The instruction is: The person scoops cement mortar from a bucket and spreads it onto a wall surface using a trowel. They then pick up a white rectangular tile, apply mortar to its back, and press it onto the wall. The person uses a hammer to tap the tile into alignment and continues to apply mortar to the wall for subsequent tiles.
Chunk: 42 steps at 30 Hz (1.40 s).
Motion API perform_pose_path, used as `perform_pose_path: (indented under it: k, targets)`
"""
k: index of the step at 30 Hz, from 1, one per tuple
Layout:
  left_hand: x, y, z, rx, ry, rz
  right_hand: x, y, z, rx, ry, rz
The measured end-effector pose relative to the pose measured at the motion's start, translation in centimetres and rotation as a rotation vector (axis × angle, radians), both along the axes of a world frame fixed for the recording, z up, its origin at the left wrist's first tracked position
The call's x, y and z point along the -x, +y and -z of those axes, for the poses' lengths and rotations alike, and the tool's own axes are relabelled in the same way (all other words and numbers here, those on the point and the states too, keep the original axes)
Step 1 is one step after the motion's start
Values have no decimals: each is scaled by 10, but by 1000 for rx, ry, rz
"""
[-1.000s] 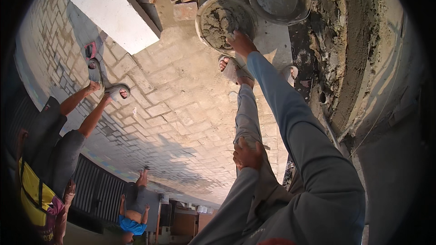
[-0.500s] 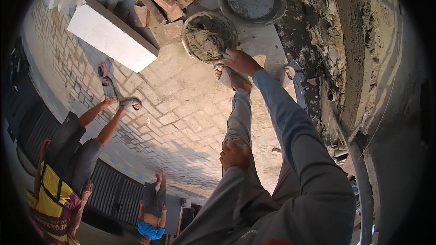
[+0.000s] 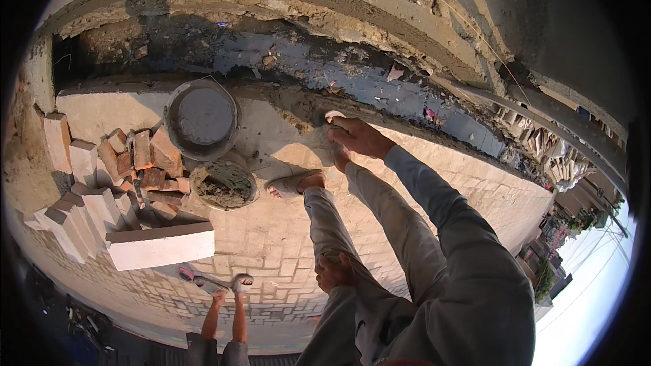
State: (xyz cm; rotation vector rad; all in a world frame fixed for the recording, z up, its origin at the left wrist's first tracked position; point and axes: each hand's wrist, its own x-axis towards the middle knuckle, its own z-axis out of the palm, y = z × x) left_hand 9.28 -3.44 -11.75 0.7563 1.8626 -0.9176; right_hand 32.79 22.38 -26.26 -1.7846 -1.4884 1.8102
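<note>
Right hand (image 3: pixel 359 137) over the right foot (image 3: pixel 341 160), fingers curled; can't tell if it's grasping anything. Left hand (image 3: pixel 334 272) on the left trouser leg (image 3: pixel 324 220), curled, grip unclear. Mortar bucket (image 3: pixel 251 193) left of right hand; bricks (image 3: pixel 161 152) farther left.

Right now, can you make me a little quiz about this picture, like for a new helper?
1. True or false: the left hand rests on the left leg.
2. What is in the tub nearer the left foot: A) leaves, B) lumpy grey mix, C) white paint?
3. Fill in: in the picture, the brick pile lies to the ___ of that tub.

Key: 1 true; 2 B; 3 left.
</note>
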Motion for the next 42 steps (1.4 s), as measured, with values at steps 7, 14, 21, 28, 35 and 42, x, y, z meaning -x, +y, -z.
perform_pose_path:
  k: [7,14,21,28,35,42]
  targets:
    - [3,5,2,-72,8,174,-151,60,-34,-574,-810,-135]
    - [0,24,-3,-58,2,226,-208,122,28,-518,-1150,101]
    - [-8,23,-3,-25,24,161,-205,125,-43,-513,-298,370]
    - [5,15,9,-37,24,85,-261,106,-37,-279,-405,187]
    - [4,10,11,-53,32,-40,-229,90,-108,-370,-987,-83]
    - [-8,-13,1,-64,22,-196,-189,126,-125,-454,-1600,-1139]
